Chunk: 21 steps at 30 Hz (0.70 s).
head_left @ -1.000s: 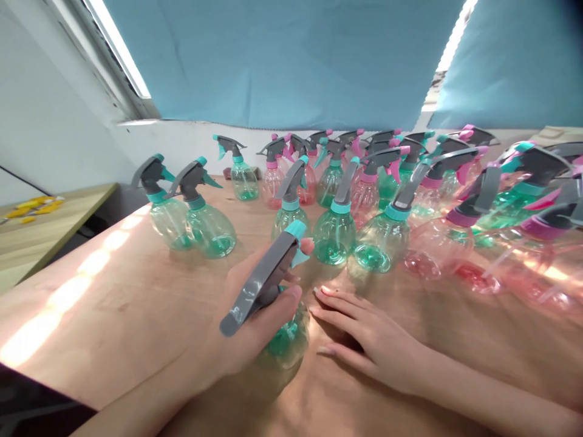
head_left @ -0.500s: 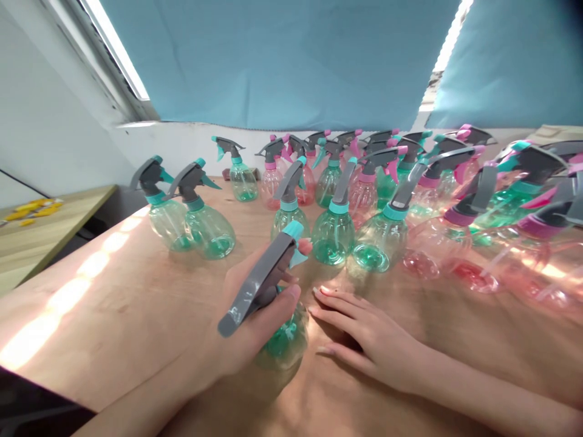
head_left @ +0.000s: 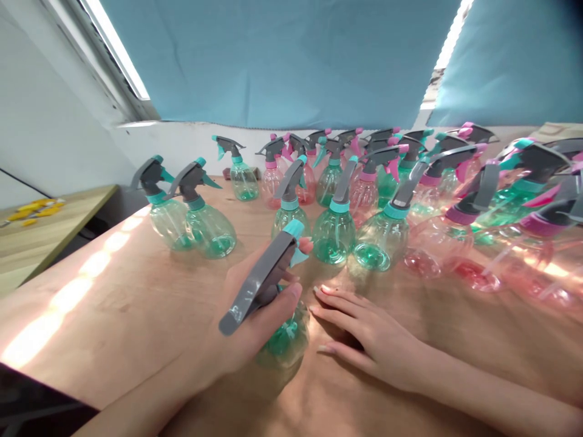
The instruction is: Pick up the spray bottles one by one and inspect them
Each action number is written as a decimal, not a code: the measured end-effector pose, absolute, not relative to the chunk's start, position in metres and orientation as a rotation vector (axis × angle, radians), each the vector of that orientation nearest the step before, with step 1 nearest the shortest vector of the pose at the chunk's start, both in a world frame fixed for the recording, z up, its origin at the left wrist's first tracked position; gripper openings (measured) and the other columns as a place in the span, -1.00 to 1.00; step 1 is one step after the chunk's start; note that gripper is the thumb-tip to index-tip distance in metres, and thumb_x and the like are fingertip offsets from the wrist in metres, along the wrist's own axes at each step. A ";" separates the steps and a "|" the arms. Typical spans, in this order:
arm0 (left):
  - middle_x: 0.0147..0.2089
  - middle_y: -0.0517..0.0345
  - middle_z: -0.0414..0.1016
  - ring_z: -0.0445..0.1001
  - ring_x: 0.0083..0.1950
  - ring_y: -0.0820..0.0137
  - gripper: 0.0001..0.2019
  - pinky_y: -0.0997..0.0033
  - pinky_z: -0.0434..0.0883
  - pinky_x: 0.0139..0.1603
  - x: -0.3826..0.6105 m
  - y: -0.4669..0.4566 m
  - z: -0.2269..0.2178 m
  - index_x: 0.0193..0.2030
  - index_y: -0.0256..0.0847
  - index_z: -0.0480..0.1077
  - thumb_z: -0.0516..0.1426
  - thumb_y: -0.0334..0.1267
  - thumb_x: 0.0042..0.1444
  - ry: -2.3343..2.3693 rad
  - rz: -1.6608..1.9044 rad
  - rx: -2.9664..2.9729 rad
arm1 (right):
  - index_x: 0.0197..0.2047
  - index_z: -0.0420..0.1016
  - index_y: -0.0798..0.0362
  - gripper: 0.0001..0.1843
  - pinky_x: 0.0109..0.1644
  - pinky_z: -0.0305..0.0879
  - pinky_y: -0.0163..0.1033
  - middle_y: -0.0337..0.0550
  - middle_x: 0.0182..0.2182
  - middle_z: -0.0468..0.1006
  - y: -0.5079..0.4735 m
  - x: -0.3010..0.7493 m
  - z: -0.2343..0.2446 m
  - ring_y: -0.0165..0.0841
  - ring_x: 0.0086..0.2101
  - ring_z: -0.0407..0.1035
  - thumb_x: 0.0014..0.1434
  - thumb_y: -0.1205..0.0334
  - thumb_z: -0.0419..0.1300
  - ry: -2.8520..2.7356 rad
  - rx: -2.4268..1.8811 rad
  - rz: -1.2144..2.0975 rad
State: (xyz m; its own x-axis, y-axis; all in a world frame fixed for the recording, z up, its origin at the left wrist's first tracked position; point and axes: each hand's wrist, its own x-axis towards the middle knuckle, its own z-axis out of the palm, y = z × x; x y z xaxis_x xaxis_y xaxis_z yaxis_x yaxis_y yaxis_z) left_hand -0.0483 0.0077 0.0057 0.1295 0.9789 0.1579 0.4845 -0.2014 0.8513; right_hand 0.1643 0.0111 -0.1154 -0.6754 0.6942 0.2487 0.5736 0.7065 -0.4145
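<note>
My left hand [head_left: 255, 321] is closed around the neck of a green spray bottle [head_left: 286, 340] with a grey head and a teal nozzle. The head points up and away to the right, and my fingers hide much of the neck. My right hand [head_left: 368, 334] lies on the wooden table [head_left: 150, 321] just right of that bottle, fingers stretched out and holding nothing. Beyond my hands stand three green spray bottles in a row, the middle one [head_left: 334, 237] upright and the right one [head_left: 382, 240] appearing tilted in this view.
Two green spray bottles [head_left: 212, 230] stand together on the left. Several pink spray bottles [head_left: 437, 243] and green ones crowd the back and right. Yellow pieces [head_left: 36, 209] lie on a side table [head_left: 59, 243]. A blue curtain [head_left: 282, 60] hangs behind.
</note>
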 end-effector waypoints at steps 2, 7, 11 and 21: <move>-0.28 0.25 0.67 0.61 -0.12 0.28 -0.69 0.35 0.51 0.00 -0.048 0.008 0.006 0.01 0.00 0.50 0.16 -0.27 0.12 1.402 0.981 1.782 | 0.28 0.34 0.08 -0.48 0.33 0.17 0.07 0.02 0.30 0.30 0.011 0.164 -0.115 -0.13 0.31 0.10 0.36 0.00 0.07 -2.531 -0.983 0.422; -0.31 0.30 0.66 0.60 -0.10 0.34 -0.69 0.42 0.49 0.02 -0.050 0.009 0.006 0.02 0.02 0.50 0.15 -0.27 0.13 1.397 0.950 1.793 | 0.29 0.34 0.07 -0.48 0.33 0.17 0.06 0.02 0.29 0.31 0.011 0.164 -0.116 -0.13 0.31 0.11 0.35 0.02 0.10 -2.517 -0.976 0.422; -0.30 0.29 0.66 0.60 -0.13 0.35 -0.68 0.44 0.50 0.00 -0.049 0.009 0.006 0.05 0.01 0.48 0.14 -0.28 0.15 1.364 0.967 1.807 | 0.28 0.35 0.09 -0.47 0.33 0.17 0.07 0.05 0.29 0.31 0.011 0.165 -0.118 -0.12 0.31 0.11 0.35 0.01 0.10 -2.514 -0.976 0.417; -0.27 0.21 0.65 0.60 -0.13 0.26 -0.67 0.33 0.50 -0.05 -0.052 0.007 0.003 0.03 -0.04 0.48 0.17 -0.28 0.09 1.440 0.993 1.805 | 0.29 0.34 0.08 -0.44 0.33 0.16 0.06 0.00 0.31 0.28 0.013 0.165 -0.117 -0.13 0.32 0.08 0.37 -0.06 0.03 -2.573 -0.992 0.409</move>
State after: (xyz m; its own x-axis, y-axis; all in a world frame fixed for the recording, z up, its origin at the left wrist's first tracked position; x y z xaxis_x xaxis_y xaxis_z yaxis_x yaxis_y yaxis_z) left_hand -0.0519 0.0072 0.0028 0.1235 0.9765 0.1767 0.5121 -0.2152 0.8315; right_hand 0.1646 0.0134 -0.1174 -0.6925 0.6875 0.2186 0.5857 0.7127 -0.3859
